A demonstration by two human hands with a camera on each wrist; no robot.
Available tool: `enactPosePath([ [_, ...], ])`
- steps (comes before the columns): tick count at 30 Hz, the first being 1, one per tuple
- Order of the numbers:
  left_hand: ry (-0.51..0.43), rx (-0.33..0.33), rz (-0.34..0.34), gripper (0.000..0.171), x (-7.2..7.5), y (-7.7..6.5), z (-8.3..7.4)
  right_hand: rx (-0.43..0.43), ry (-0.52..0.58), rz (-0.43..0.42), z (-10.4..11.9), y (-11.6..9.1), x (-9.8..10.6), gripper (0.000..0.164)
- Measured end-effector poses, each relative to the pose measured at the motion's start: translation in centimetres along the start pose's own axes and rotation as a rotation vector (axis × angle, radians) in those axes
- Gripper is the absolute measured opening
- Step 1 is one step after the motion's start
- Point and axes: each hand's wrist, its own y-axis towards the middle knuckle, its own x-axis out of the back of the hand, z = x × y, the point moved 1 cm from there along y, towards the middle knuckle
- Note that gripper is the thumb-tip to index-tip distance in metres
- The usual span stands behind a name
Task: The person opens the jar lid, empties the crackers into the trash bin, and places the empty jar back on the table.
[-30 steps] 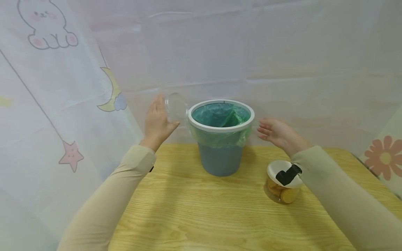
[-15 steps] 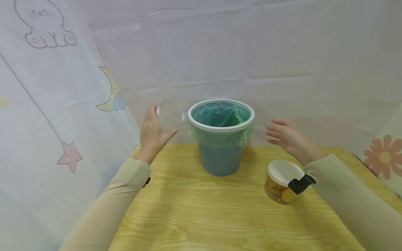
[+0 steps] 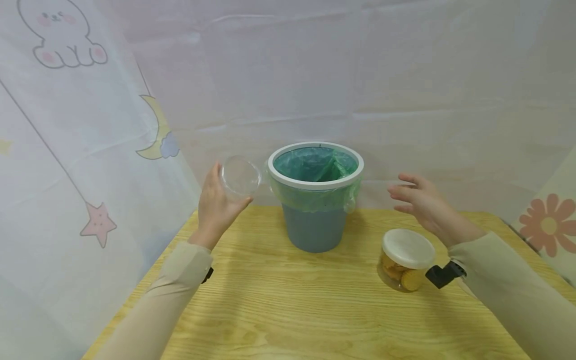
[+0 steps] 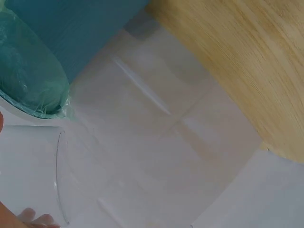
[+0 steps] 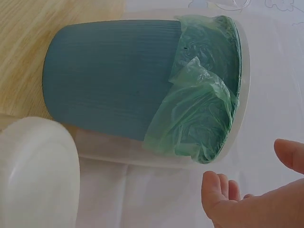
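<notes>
My left hand (image 3: 216, 204) grips a clear plastic jar (image 3: 241, 176), held in the air just left of the bin. In the left wrist view the jar (image 4: 29, 166) looks see-through, and fingertips curl at its lower side. A blue trash bin (image 3: 314, 227) with a white rim stands upright on the table, lined with a green plastic bag (image 3: 310, 197) folded over the edge. To the right of the bin, my right hand (image 3: 425, 205) hovers with loosely bent, spread fingers and nothing in them. Below it stands a lidded clear jar of round cookies (image 3: 407, 257).
The wood-grain table (image 3: 288, 310) ends at a pale cloth backdrop (image 3: 405, 90) behind the bin. A printed cloth (image 3: 54, 150) hangs at the left. In the right wrist view, the cookie jar's white lid (image 5: 40, 175) fills the lower left corner.
My left hand has come down and a little left with the clear jar. My right hand has drawn away from the bin, to the right and slightly down. Bin and cookie jar stay put.
</notes>
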Motion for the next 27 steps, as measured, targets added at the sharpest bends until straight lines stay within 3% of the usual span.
enactPosePath([
  [15,-0.104,0.119,0.004,0.104,-0.3,-2.5,-0.3,0.044,-0.138,-0.045,-1.1,-1.5,1.4,0.074],
  [27,-0.133,0.175,0.039,0.104,-0.6,-3.4,0.1,0.052,-0.219,-0.063,-1.7,-2.2,2.2,0.076],
])
